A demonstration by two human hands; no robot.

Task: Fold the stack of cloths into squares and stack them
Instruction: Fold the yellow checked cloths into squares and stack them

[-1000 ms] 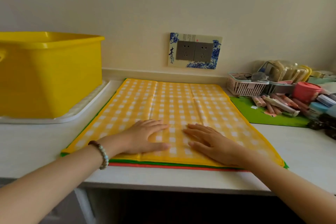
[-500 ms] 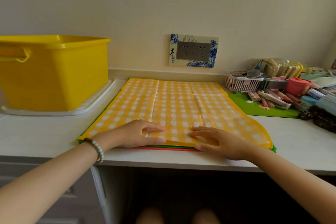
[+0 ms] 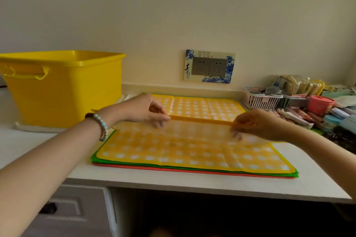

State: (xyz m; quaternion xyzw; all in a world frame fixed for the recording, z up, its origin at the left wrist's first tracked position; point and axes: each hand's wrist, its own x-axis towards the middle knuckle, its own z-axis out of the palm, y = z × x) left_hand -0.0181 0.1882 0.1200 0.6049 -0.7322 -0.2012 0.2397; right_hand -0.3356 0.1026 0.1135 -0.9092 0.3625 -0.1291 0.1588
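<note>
A stack of flat cloths (image 3: 192,168) lies on the white counter (image 3: 38,146), with green and red edges showing under the yellow checked ones. My left hand (image 3: 146,110) and my right hand (image 3: 256,124) each pinch the near edge of the top yellow checked cloth (image 3: 198,129). That edge is raised above the middle of the stack, so the cloth's pale underside faces me. Its far half (image 3: 202,106) still lies flat towards the wall. Another yellow checked layer (image 3: 192,156) lies flat at the front beneath it.
A large yellow tub (image 3: 65,90) stands on a white tray at the left. At the right are a pink basket (image 3: 258,100), a pink jar (image 3: 319,104) and several small packets on a green mat. A double socket (image 3: 210,66) is on the wall behind.
Both hands went from lying flat on the cloth to pinching its near edge, then lifted that edge and carried it back towards the wall.
</note>
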